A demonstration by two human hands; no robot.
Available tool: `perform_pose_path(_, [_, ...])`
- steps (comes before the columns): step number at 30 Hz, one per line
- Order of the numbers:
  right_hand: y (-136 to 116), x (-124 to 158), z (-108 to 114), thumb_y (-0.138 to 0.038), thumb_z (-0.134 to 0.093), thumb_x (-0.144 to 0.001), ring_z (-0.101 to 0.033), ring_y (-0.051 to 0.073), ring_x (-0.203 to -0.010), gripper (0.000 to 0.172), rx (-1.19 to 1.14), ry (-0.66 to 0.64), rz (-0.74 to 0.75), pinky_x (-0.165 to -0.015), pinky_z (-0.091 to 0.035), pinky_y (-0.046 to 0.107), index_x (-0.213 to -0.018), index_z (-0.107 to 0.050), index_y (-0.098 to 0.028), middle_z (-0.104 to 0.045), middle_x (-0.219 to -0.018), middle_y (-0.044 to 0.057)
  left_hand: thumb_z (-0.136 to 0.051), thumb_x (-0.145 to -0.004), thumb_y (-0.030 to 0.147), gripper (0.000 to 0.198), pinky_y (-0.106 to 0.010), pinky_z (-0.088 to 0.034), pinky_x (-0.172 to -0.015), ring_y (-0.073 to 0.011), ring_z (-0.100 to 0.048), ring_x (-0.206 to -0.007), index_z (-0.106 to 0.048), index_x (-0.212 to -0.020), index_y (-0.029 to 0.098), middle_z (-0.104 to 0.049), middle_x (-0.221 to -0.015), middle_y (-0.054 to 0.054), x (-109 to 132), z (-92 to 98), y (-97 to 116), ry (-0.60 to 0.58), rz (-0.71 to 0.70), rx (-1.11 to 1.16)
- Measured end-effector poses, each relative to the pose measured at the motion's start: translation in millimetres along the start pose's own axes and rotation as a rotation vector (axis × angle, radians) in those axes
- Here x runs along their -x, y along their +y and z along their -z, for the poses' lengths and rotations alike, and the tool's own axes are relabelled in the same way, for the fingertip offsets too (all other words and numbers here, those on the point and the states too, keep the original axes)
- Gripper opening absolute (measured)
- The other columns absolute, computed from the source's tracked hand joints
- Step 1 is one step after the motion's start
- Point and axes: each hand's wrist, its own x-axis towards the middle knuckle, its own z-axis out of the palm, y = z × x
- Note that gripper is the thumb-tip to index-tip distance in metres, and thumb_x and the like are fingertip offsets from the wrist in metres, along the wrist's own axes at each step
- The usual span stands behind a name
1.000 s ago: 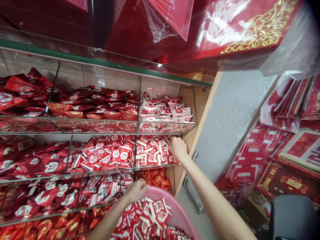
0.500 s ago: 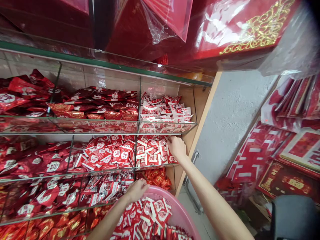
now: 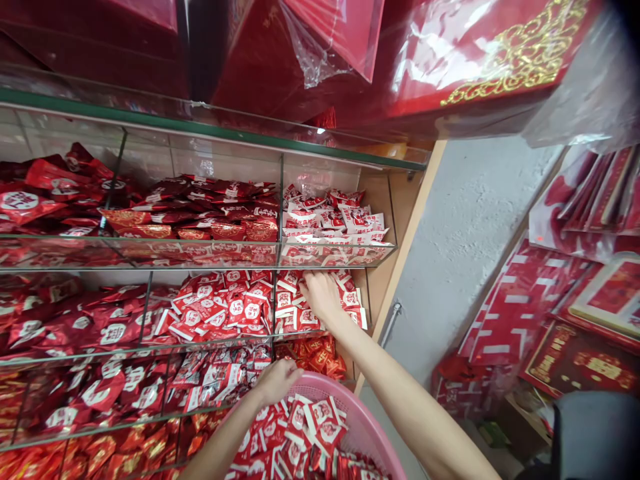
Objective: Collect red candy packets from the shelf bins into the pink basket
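Note:
My left hand (image 3: 277, 381) is closed over the near-shelf rim of a round pink plastic basket (image 3: 373, 427). Small red-and-white packets (image 3: 320, 421) fill the basket, their contents not visible. Inside a shelf compartment, my right hand (image 3: 323, 295) rests on similar red-and-white packets (image 3: 305, 320), back of the hand up and fingers bent down among them. Part of its fingers is hidden, and no packet shows in its grasp.
Glass dividers separate compartments of packets, with red packets (image 3: 215, 307) to the left and white-edged packets (image 3: 345, 219) above. A glass shelf edge (image 3: 210, 123) runs overhead below large red boxes (image 3: 480, 60). A wooden side panel (image 3: 400, 220) and grey wall (image 3: 465, 200) stand right.
My right hand has moved left across the packets, from the compartment's right side to its middle, uncovering packets at the right. My left hand stays on the basket rim.

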Motion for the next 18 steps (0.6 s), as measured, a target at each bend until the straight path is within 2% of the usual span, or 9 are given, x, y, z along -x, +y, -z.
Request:
perform_pose_path(5, [-0.2, -10.3, -7.7, -0.018, -0.041, -0.085, -0.061, 0.026, -0.076, 0.024, -0.089, 0.033, -0.079, -0.067, -0.038, 0.033, -0.083, -0.064, -0.014, -0.066, -0.081, 0.016, -0.037, -0.083, 0.049, 0.037, -0.023, -0.028, -0.054, -0.0119, -0.049, -0.060, -0.053, -0.072, 0.018, -0.055, -0.066, 0.001, 1.1, -0.9, -1.2, -0.003, 0.004, 0.009])
perform_pose_path(11, [15.3, -6.8, -16.7, -0.024, -0.034, -0.087, -0.060, 0.020, -0.067, 0.032, -0.344, 0.219, -0.222, -0.061, -0.039, 0.029, -0.075, -0.061, -0.014, -0.067, -0.074, 0.011, -0.037, -0.082, 0.051, 0.038, -0.023, -0.029, -0.055, -0.0122, -0.048, -0.060, -0.053, -0.071, 0.018, -0.055, -0.066, 0.002, 2.4, 0.4, 1.1, 0.005, 0.023, -0.016])
perform_pose_path(13, [17.8, 0.0, -17.6, -0.027, -0.035, -0.087, -0.059, 0.017, -0.064, 0.029, -0.532, 0.289, -0.251, -0.061, -0.041, 0.027, -0.076, -0.059, -0.014, -0.066, -0.072, 0.008, -0.037, -0.082, 0.053, 0.040, -0.023, -0.029, -0.054, -0.0123, -0.048, -0.061, -0.053, -0.072, 0.018, -0.055, -0.067, 0.001, 3.0, 1.3, 2.4, -0.006, 0.040, 0.002])
perform_pose_path(15, [18.3, 10.8, -15.3, -0.031, -0.042, -0.084, -0.058, 0.015, -0.062, 0.022, -0.852, 0.356, -0.271, -0.060, -0.043, 0.026, -0.076, -0.057, -0.016, -0.064, -0.067, 0.004, -0.037, -0.081, 0.056, 0.042, -0.023, -0.029, -0.053, -0.0123, -0.048, -0.060, -0.053, -0.074, 0.018, -0.055, -0.068, 0.001, 3.6, 1.8, 3.2, -0.025, 0.059, 0.029])
perform_pose_path(18, [16.9, 34.5, -7.1, -0.036, -0.055, -0.078, -0.056, 0.013, -0.060, 0.018, -1.248, 0.357, -0.327, -0.059, -0.043, 0.025, -0.077, -0.057, -0.017, -0.061, -0.063, -0.001, -0.037, -0.081, 0.057, 0.042, -0.023, -0.028, -0.051, -0.0122, -0.048, -0.059, -0.055, -0.076, 0.019, -0.056, -0.068, 0.001, 3.5, 1.6, 3.0, -0.034, 0.074, 0.026])
